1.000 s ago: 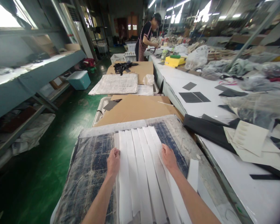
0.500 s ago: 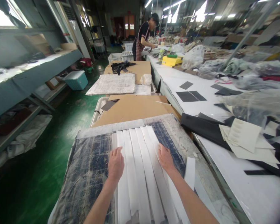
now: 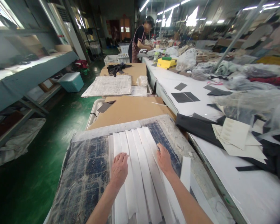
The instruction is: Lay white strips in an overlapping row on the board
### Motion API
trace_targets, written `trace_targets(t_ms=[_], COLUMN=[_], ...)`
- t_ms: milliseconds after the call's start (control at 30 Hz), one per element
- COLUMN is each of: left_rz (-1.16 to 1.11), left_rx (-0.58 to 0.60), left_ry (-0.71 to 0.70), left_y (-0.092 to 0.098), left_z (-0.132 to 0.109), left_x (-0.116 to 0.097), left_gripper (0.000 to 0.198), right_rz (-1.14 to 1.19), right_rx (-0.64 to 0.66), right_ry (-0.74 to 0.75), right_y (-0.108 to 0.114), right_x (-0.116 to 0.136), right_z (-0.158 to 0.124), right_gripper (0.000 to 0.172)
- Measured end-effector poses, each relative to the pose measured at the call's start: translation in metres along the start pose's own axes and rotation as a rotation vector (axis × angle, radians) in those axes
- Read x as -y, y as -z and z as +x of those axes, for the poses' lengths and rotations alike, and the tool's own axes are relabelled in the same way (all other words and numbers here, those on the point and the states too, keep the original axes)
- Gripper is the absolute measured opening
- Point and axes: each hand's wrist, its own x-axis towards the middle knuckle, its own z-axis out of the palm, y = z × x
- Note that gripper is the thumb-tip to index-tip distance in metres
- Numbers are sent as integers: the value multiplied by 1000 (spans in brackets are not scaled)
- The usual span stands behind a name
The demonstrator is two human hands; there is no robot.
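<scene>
Several long white strips (image 3: 140, 168) lie side by side, partly overlapping, on a worn dark-blue cloth-covered board (image 3: 88, 168). My left hand (image 3: 120, 168) rests on the leftmost strips with its fingers bent; what is under the fingertips is hidden. At the right edge of the strips is my right hand (image 3: 164, 157), its fingers curled and close together against the outer strip. Whether it pinches the strip cannot be made out. Another white strip (image 3: 185, 172) lies apart, to the right of my right forearm.
Brown cardboard (image 3: 128, 109) lies beyond the board. Along the right runs a white table (image 3: 224, 174) with black pieces, cream sheets (image 3: 235, 133) and plastic bags. A person (image 3: 137, 40) stands bent over its far end. A teal bin (image 3: 72, 81) sits on the green floor.
My left hand has moved from the left edge of the strips onto them, a little nearer to me. My right hand stays at the right edge. The camera view has shifted slightly.
</scene>
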Motion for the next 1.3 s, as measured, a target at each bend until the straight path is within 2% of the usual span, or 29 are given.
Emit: trace_targets(t_ms=[133, 300, 400, 533, 733, 833, 933, 1100, 1300], left_rz=[32, 77, 115, 160, 209, 204, 187, 206, 202], left_rx=[20, 82, 96, 104, 99, 113, 138, 137, 126], left_ry=[-71, -194, -191, -145, -80, -93, -115, -64, -61], left_y=[2, -5, -10, -11, -7, -8, -10, -8, -10], left_z=[3, 22, 28, 25, 31, 38, 39, 39, 39], left_x=[-7, -12, -11, -14, -29, -34, -35, -34, -42], left_gripper=[32, 29, 33, 31, 30, 29, 29, 30, 31], right_rz=[58, 126, 155, 184, 214, 223, 235, 261, 281], right_rx=[3, 27, 52, 90, 121, 130, 143, 153, 148], right_ry=[49, 51, 26, -13, -46, -57, -64, -80, -92], right_y=[21, 38, 41, 44, 50, 50, 48, 49, 54], right_x=[10, 18, 18, 19, 23, 25, 27, 29, 30], right_z=[-24, -62, -81, -99, -107, -108, -111, -115, -119], right_gripper=[38, 35, 34, 35, 35, 35, 35, 35, 34])
